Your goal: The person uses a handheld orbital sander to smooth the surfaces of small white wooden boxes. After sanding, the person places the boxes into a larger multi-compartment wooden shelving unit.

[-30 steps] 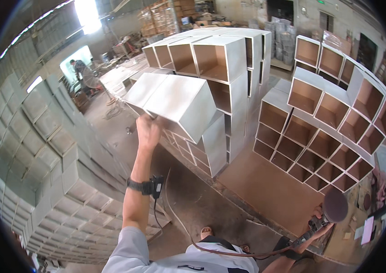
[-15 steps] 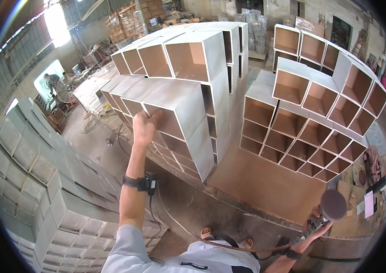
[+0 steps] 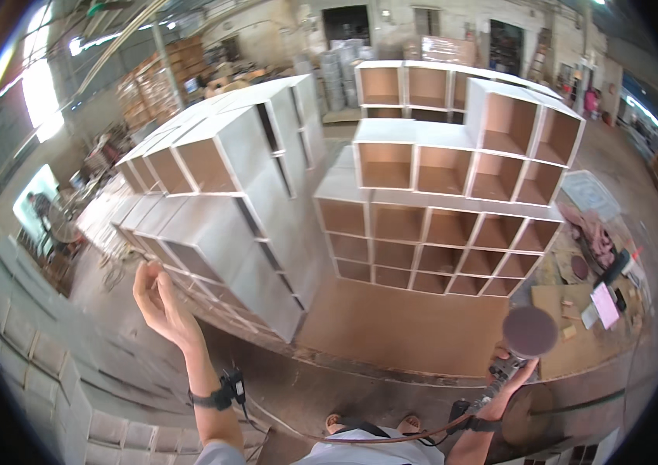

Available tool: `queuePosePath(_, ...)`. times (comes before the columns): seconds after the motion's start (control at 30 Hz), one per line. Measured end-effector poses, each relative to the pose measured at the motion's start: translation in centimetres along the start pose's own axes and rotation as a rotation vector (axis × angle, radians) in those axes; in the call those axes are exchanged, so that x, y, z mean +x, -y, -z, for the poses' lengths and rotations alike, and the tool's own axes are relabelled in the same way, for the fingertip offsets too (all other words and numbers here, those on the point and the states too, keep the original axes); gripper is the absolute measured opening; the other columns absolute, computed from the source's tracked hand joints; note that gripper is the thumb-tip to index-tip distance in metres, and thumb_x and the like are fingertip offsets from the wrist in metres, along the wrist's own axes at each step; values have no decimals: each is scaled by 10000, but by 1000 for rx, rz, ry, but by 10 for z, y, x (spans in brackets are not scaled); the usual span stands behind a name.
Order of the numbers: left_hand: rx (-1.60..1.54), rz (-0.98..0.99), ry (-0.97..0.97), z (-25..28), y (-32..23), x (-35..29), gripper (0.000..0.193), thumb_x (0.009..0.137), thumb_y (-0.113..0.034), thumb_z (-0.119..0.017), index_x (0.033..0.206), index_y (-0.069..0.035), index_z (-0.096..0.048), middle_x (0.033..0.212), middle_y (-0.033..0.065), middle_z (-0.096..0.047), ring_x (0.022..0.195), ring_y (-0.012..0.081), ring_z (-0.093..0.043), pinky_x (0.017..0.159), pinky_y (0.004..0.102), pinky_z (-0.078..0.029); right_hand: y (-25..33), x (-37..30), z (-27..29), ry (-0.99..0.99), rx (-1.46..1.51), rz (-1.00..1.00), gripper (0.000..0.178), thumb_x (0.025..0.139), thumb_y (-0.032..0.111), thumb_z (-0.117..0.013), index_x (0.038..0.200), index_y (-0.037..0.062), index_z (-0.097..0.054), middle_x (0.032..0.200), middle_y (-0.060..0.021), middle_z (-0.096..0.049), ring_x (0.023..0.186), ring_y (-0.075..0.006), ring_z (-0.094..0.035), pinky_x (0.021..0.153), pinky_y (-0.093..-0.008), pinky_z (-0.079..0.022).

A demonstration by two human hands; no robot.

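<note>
"What stands at the far left?"
"Pale grey boxes (image 3: 34, 349), piled up and running down toward the lower edge of the view."

"And the left hand (image 3: 160, 302)?"
"Raised, fingers loosely bent, nothing in its grasp. It is nearest the front of the left box stack (image 3: 243, 232); whether a fingertip touches it, I can't tell."

"Where is that stack?"
"On the left part of the brown platform (image 3: 398, 322), its lowest near corner by the front edge."

"Moving right?"
"White-edged cubbies (image 3: 445, 225) with brown insides stand farther back on the platform, openings facing the person. A reddish-brown hose (image 3: 360, 440) runs past the body toward the sander (image 3: 530, 333)."

"Where's the sander?"
"Gripped in the right hand (image 3: 523, 373), near the platform's front right corner, its round dark pad facing up."

"Beyond that?"
"The surface (image 3: 550, 271), cluttered: a loose round disc (image 3: 579, 267), a crumpled pink cloth (image 3: 588, 232) toward the far edge, and a pink sheet (image 3: 605, 304) nearer the right edge."
</note>
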State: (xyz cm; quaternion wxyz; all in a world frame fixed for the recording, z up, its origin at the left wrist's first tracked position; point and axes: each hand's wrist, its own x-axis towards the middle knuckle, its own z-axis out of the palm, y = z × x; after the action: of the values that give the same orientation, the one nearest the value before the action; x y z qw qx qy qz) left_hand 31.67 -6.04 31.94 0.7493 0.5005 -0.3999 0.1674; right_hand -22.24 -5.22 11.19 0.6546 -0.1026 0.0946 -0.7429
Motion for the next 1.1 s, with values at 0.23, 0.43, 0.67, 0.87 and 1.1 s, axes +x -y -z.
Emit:
queuePosePath(0.23, -146, -29, 790, -155, -77, -89, 319, 842, -43, -691, 1150, -16, -613, 1100, 113, -644, 979, 201, -627, 844, 325, -516, 24, -3, -48, -410, -122, 340, 479, 948, 538, -386, 964, 93, -563, 682, -51, -560, 461, -167, -509, 317, -260, -356)
queuePosePath(0.43, -236, -131, 1043, -305, -174, -133, 431, 845, -205, -701, 1210, -5, -589, 1101, 169, -635, 989, 293, -635, 858, 345, -510, 89, -11, -2, -342, -285, 508, 406, 950, 429, -406, 992, 54, -556, 762, -70, -593, 525, -185, -543, 408, -295, -427)
queuePosePath(0.67, -22, -152, 972, -446, -249, -161, 697, 765, -501, -719, 1067, 115, -596, 1002, 276, -659, 981, 372, -647, 865, 440, -482, 133, -38, -11, -400, -240, 600, 375, 942, 396, -486, 1095, 59, -547, 879, -61, -608, 609, -171, -568, 468, -277, -480)
queuePosePath(0.87, 171, 26, 1099, -514, -239, -154, 627, 759, -553, -688, 913, 55, -663, 950, 228, -680, 947, 356, -660, 861, 421, -492, 155, -51, 12, -500, -241, 653, 388, 936, 411, -509, 1104, 63, -547, 894, -52, -611, 636, -159, -578, 479, -273, -483)
queuePosePath(1.1, 225, -50, 927, -506, -253, -163, 427, 835, -349, -606, 1008, 35, -678, 1042, 271, -666, 1022, 410, -640, 906, 463, -501, 164, -50, 43, -488, -218, 661, 407, 930, 439, -517, 1085, 64, -550, 872, -56, -617, 597, -165, -577, 463, -280, -481)
